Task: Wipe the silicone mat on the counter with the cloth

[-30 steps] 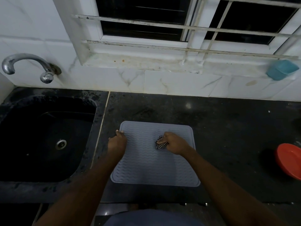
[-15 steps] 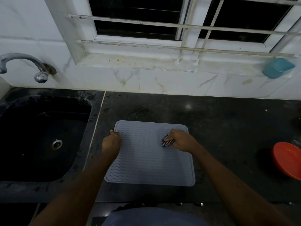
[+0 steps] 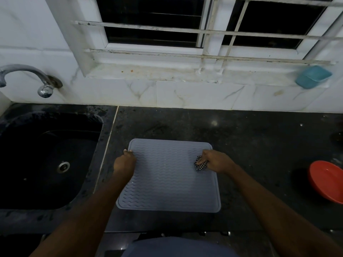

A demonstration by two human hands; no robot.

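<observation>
Head view, the only one supplied: we find the grey rectangular wave-ribbed silicone mat [image 3: 167, 182] lying flat on the dark speckled stone counter [image 3: 250, 145], directly between and beneath both hands. The left hand [image 3: 124, 162] sits at the mat's left edge near the far corner, its fingers curled onto the rim. We judge this an anchoring grip, placed there so the light mat does not slide under the wiping strokes. The right hand [image 3: 216, 161] is closed around a bunched black-and-white checked cloth [image 3: 200, 165], which protrudes on its thumb side and bears on the mat near the right edge, far half. Bunching gives a firm pad for pressing into the ribs. We judge the wipe to be in progress. Whether the near half has been covered cannot be told. Outward of the left hand lies the black recessed sink [image 3: 46, 154]. Well outward of the right hand stands a red round plastic bowl [image 3: 326, 180], apart from the work.
</observation>
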